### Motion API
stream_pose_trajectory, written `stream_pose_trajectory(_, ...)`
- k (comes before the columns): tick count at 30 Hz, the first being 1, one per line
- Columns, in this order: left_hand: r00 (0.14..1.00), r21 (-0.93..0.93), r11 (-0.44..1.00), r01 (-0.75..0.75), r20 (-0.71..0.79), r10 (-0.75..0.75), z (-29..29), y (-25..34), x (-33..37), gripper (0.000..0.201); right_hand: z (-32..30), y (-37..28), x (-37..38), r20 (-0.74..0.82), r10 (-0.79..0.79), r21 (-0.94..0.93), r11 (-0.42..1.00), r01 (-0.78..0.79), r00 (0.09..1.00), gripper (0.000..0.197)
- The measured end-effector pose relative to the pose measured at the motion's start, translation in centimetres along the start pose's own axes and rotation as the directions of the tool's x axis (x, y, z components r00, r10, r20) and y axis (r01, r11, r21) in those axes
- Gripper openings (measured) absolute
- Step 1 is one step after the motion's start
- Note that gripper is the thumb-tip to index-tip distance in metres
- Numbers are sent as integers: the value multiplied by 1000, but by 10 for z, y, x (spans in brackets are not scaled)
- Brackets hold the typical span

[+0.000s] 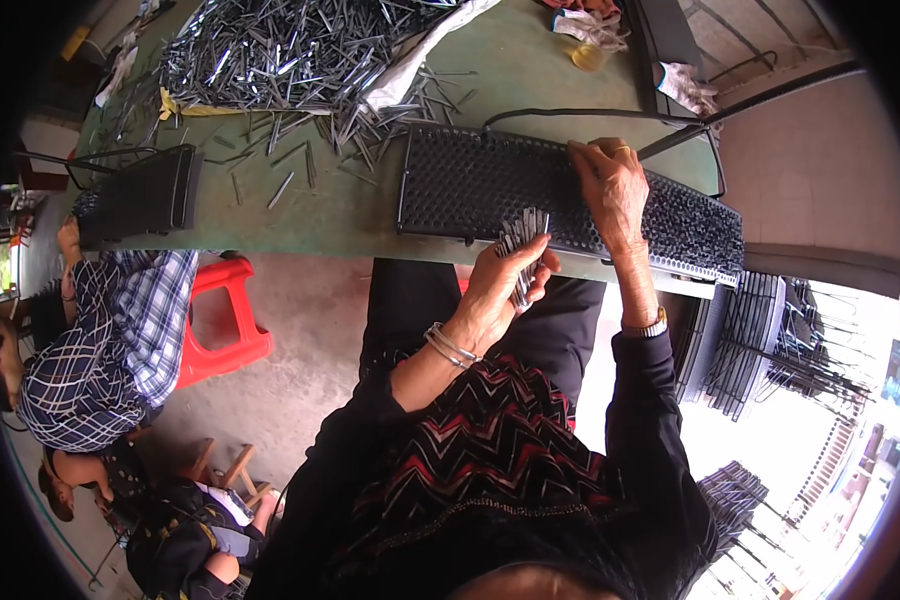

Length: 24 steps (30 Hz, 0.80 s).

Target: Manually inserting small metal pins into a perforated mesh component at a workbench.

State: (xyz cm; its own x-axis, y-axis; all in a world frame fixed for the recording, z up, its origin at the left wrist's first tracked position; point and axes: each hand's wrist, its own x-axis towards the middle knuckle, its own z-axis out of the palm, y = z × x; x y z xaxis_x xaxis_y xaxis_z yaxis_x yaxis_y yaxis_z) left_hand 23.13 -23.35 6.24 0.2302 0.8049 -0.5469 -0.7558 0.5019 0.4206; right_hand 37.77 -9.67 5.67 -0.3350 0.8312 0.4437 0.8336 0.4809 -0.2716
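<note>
My left hand [490, 292] is closed around a bundle of thin dark metal strips [523, 232], held just in front of the table's near edge. Above the long black perforated rack [485, 178], my right hand [615, 190] has its fingertips pinched together and pointing down at the holes. Whatever sits between those fingertips is hidden or too small to make out. Dark pieces [695, 225] stand packed in the rack's right part, while its left part shows open holes.
A large heap of metal strips [280, 50] lies on a cloth on the green table [300, 228], with loose ones scattered around. A co-worker's hand [68, 240] touches another black rack [140, 200] at left. Nearby are a red stool [232, 315], cotton gloves [685, 88] and stacked racks [745, 345].
</note>
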Motion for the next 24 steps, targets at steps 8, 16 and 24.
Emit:
stream_pose_trajectory(8, 996, 109, 992, -63, -57, 70, 6, 1, -1, 21, -50, -24, -22, 588, 62, 616, 612, -496, 807, 25)
stream_pose_trajectory(16, 989, 134, 988, -76, -115, 91, 12, 4, -4, 22, -55, -31, -26, 698, 104, 604, 447, -660, 708, 16)
stream_pose_trajectory(24, 977, 195, 973, -124, -147, 154, 15, 8, -3, 19, -50, -30, -30, 676, 156, 618, 411, -670, 720, 17)
